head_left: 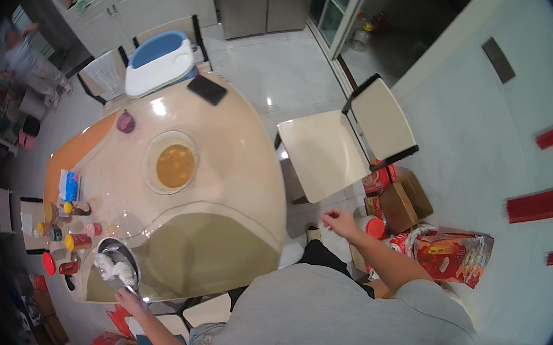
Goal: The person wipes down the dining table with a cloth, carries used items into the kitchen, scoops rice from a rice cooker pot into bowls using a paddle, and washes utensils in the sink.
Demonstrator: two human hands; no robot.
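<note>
At the table's lower left corner, my left hand (130, 302) grips the near edge of a round metal bowl (135, 262), which is tilted and has a crumpled white material (117, 271) in it. My right hand (339, 223) hangs to the right of the table, over the floor, its fingers loosely bent and nothing visible in them. A clear round bowl of brownish liquid (174, 166) stands farther back on the table (236, 168). Behind it are a small purple cup (126, 122) and a black smartphone (207, 89).
Jars and bottles (78, 241) crowd the table's left edge beside a blue-and-white packet (71, 186). A beige chair (324, 152) stands right of the table, near cardboard boxes (397, 205) and a red bag (449, 256). Another person (33, 61) is far left.
</note>
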